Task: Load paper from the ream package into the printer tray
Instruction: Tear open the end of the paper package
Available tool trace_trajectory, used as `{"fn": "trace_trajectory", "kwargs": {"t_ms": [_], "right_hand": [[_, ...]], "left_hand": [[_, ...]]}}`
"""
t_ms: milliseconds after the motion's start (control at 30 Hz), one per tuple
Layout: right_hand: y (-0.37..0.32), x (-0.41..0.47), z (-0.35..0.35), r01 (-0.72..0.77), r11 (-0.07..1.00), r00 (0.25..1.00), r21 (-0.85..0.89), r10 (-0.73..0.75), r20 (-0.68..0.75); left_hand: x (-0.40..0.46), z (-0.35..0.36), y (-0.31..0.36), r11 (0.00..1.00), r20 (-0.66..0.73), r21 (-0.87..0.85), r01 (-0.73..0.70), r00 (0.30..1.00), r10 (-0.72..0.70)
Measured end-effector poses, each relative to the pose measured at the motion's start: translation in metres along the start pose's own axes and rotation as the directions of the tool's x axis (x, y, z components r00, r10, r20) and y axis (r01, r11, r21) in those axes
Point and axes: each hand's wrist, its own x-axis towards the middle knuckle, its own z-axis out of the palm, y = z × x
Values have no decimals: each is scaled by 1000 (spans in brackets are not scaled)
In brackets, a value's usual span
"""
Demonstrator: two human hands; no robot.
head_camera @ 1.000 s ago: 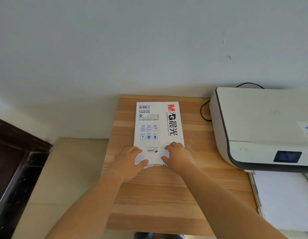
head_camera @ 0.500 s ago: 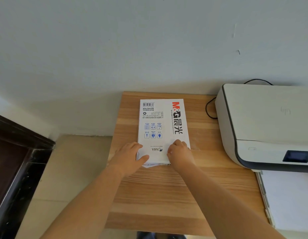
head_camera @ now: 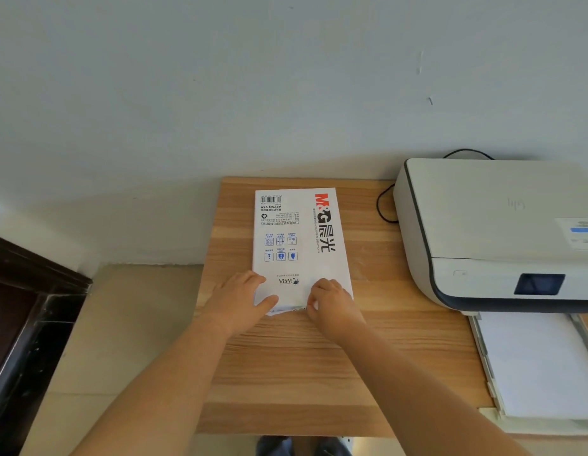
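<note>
A white ream package [head_camera: 299, 238] with red and black print lies flat on the wooden table [head_camera: 286, 373], its long side running away from me. My left hand [head_camera: 240, 301] presses on the package's near left corner, thumb across the wrapper. My right hand [head_camera: 332, 301] pinches the torn near edge of the wrapper with curled fingers. A white printer [head_camera: 496, 232] stands on the right, and its pulled-out tray [head_camera: 536, 366] holds white sheets in front of it.
A black cable [head_camera: 383, 205] loops on the table between the package and the printer. A plain wall rises behind the table. Dark wooden furniture [head_camera: 26, 324] stands at the left across a strip of beige floor.
My right hand has curled tighter onto the near edge of the wrapper, which now looks torn open there. The left hand stays on the corner. The view shifted slightly.
</note>
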Motion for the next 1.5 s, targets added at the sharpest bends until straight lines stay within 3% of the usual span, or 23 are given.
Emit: {"fn": "trace_trajectory", "kwargs": {"t_ms": [333,533,900,1067,1233,1367,1500], "right_hand": [[-2,-24,11,41,998,999,-55,-43,-23],[-2,-39,19,126,983,987,-130,-112,113],[6,-55,18,82,992,993,-94,-73,92],[3,-57,5,45,990,998,-136,-38,57],[11,-65,10,-20,992,997,-121,11,-74],[17,-51,0,-82,997,988,-6,81,-129],[30,-33,-9,8,1000,956,-28,-16,-294]], "left_hand": [[-11,10,11,1000,-1,-9,-21,1000,21],[-17,20,9,1000,11,10,-27,1000,27],[-10,29,12,997,-56,57,-53,997,57],[-3,33,15,995,-79,80,-55,995,61],[0,37,17,993,-69,93,-68,995,74],[1,40,17,994,-68,87,-63,995,69],[2,42,15,994,-60,94,-55,996,61]]}}
